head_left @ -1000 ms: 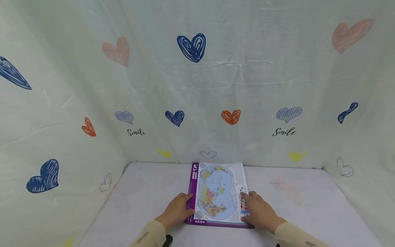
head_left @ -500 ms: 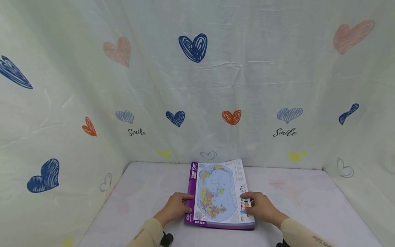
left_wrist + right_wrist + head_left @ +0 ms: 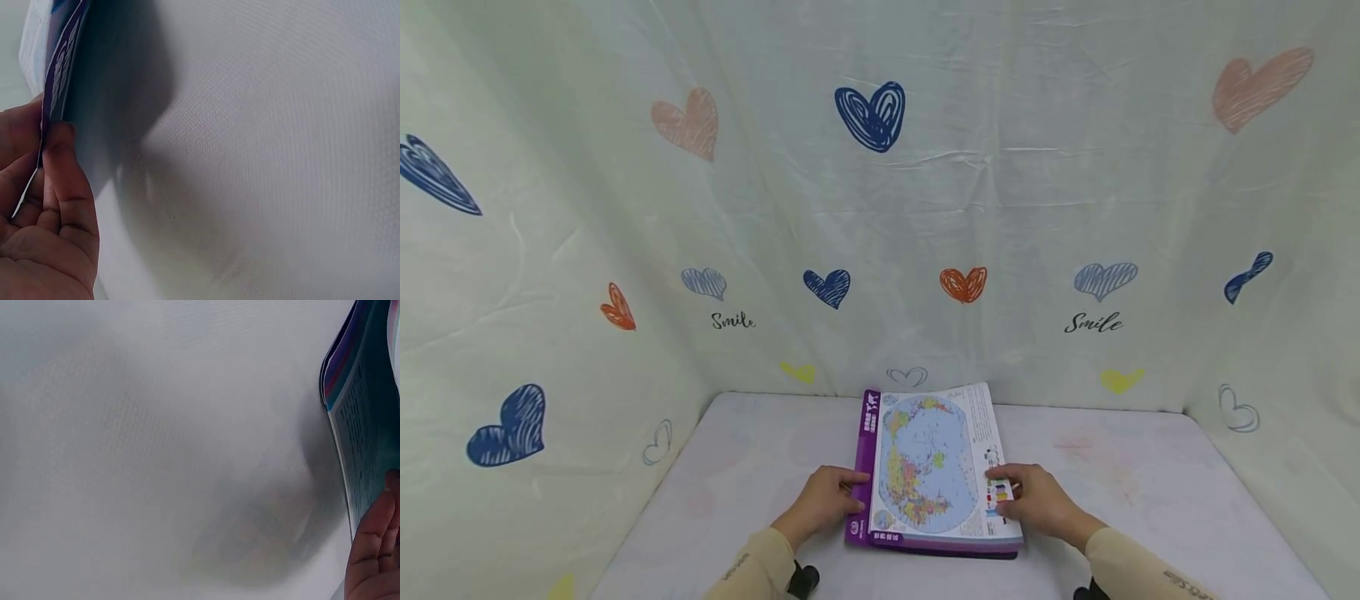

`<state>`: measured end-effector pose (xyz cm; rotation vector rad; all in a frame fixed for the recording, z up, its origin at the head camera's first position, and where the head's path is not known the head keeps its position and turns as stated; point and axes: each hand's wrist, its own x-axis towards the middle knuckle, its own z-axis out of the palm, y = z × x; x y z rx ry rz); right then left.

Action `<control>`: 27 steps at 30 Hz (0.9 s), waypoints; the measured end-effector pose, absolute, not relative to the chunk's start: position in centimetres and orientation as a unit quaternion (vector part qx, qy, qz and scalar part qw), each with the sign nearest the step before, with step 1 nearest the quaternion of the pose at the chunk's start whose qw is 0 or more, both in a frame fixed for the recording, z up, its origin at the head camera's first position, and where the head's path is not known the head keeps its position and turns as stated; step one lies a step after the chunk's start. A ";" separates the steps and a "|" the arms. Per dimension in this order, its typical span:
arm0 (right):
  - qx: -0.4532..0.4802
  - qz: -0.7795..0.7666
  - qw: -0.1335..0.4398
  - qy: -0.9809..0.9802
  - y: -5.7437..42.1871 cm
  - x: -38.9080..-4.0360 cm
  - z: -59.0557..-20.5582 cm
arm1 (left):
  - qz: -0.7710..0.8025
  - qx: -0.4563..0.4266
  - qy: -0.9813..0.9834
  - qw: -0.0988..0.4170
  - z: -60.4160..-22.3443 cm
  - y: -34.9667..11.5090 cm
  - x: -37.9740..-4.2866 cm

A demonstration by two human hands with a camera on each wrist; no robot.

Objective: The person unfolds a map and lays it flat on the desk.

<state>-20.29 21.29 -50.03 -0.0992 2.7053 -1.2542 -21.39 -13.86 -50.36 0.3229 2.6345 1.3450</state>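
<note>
A world map (image 3: pixel 928 462) with a purple left border lies in the middle, turned on its side, with several layered edges along its near side. My left hand (image 3: pixel 822 502) pinches the purple border between thumb and fingers; in the left wrist view the map's edge (image 3: pixel 61 69) stands raised off the surface in that grip. On the opposite side my right hand (image 3: pixel 1043 502) pinches the white margin by the small colored legend. In the right wrist view the layered underside (image 3: pixel 359 419) tilts up beside the right fingers (image 3: pixel 372 547), which are partly cut off by the frame.
Under the map is a table with a white cloth (image 3: pixel 737 450). Behind and at both sides hangs a pale curtain (image 3: pixel 895 217) printed with hearts and "Smile". The map's far edge reaches near the back of the table.
Both hands went from resting on the map's sides to pinching its edges. The map has risen slightly, with its far edge a little higher and more layers showing in front.
</note>
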 end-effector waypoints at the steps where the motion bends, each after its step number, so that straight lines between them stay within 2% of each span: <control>1: -0.037 -0.421 0.078 0.903 21.4 -20.3 -50.0 | 0.451 0.108 0.882 0.082 -50.3 -13.9 -21.4; 18: -0.099 -0.460 0.060 0.880 24.4 -19.9 -48.5 | 0.439 0.093 0.891 0.078 -50.3 -16.0 -21.5; 27: -0.072 -0.442 0.053 0.892 26.0 -19.8 -47.9 | 0.429 0.072 0.897 0.078 -50.0 -17.7 -21.3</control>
